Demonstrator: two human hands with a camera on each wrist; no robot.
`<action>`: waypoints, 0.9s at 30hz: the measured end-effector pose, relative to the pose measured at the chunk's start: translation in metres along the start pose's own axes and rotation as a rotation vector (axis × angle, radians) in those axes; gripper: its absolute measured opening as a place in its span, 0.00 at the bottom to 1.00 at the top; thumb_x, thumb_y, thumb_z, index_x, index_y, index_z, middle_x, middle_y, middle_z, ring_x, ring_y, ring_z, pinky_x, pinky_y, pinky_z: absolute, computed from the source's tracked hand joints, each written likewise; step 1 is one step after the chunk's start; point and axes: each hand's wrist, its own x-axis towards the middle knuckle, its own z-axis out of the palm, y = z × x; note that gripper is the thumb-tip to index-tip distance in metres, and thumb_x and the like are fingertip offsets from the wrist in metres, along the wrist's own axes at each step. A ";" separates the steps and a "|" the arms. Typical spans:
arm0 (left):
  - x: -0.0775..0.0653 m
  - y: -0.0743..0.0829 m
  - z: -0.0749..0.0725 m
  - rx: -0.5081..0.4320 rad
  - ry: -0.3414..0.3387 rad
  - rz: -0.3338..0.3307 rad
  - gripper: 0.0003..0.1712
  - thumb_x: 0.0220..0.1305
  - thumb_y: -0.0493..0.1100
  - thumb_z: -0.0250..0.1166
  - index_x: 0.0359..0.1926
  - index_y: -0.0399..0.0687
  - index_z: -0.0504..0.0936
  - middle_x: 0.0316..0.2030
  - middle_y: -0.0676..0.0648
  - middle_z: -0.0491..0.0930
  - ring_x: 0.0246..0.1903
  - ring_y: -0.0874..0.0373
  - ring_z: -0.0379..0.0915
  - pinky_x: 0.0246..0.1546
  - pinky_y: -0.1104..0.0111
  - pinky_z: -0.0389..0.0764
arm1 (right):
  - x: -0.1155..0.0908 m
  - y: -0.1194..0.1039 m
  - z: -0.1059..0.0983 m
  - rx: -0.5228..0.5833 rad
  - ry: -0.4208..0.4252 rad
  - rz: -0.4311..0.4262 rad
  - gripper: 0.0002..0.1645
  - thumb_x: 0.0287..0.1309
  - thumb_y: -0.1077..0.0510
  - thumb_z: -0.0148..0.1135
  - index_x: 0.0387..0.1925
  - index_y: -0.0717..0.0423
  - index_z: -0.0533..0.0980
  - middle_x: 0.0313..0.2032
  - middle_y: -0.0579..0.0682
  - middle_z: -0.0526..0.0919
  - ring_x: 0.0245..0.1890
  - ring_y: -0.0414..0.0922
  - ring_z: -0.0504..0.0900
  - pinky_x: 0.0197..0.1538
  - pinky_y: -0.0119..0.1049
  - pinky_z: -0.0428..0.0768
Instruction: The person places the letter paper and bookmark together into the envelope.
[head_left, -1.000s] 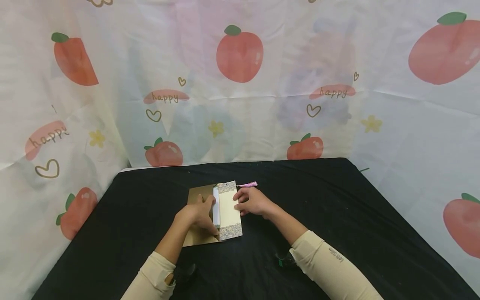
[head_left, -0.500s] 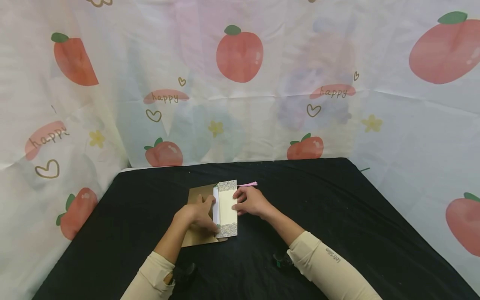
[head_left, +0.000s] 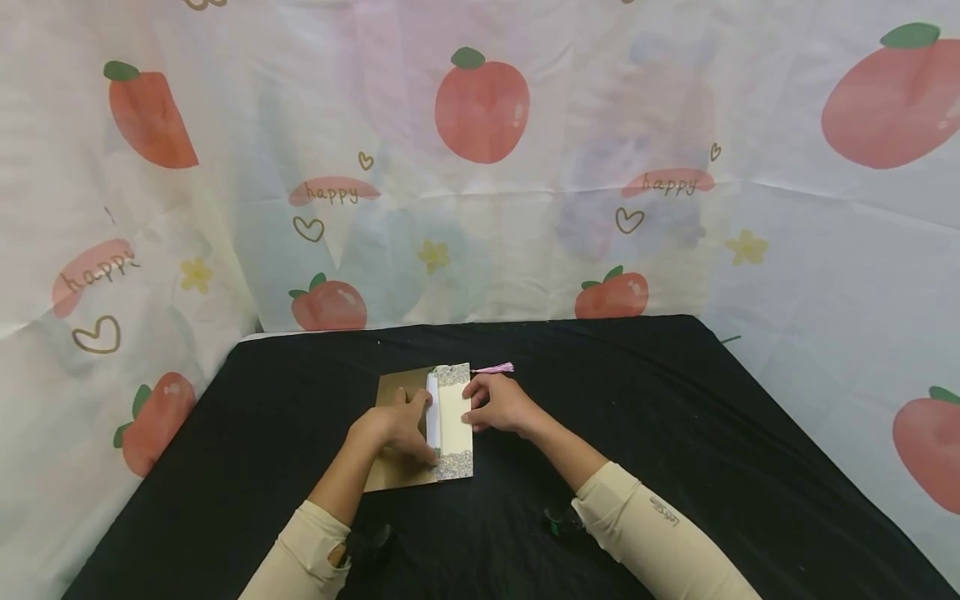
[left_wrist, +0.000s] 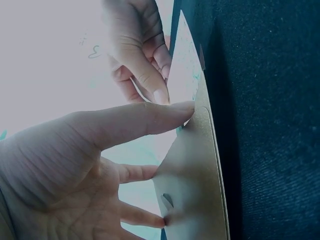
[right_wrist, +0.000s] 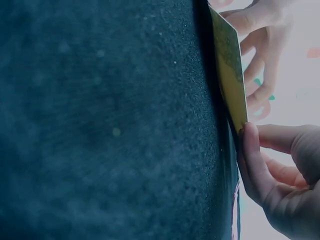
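Observation:
A gold paper folder or envelope [head_left: 401,475] lies on the black cloth. Over its right side is a cream card [head_left: 455,417] with grey lace-patterned bands at both ends. Between them shows a narrow white strip [head_left: 433,412]. My left hand [head_left: 397,429] rests on the gold paper with straight, spread fingers; in the left wrist view its thumb [left_wrist: 145,120] presses near the cream card's lower end. My right hand [head_left: 502,404] pinches the card's right edge between thumb and fingers, as the right wrist view shows. A pink tassel [head_left: 495,367] sticks out beyond the card's upper right corner.
Black cloth [head_left: 637,400] covers the table. Behind and at both sides hangs a pale curtain [head_left: 517,242] printed with red fruit and hearts. Small dark devices sit by each wrist, such as the one near the right sleeve [head_left: 562,525].
The right hand has shifted slightly left, and the card's lower right corner has moved left with it. A small tab showing below the card half a second ago is covered. The left hand stays put.

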 end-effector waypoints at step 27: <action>0.004 0.005 0.002 0.025 0.006 0.049 0.55 0.48 0.58 0.83 0.71 0.51 0.62 0.69 0.30 0.56 0.56 0.38 0.69 0.54 0.43 0.73 | 0.004 -0.011 0.022 -0.014 0.005 0.042 0.25 0.54 0.74 0.75 0.52 0.70 0.73 0.31 0.52 0.85 0.24 0.45 0.87 0.31 0.36 0.84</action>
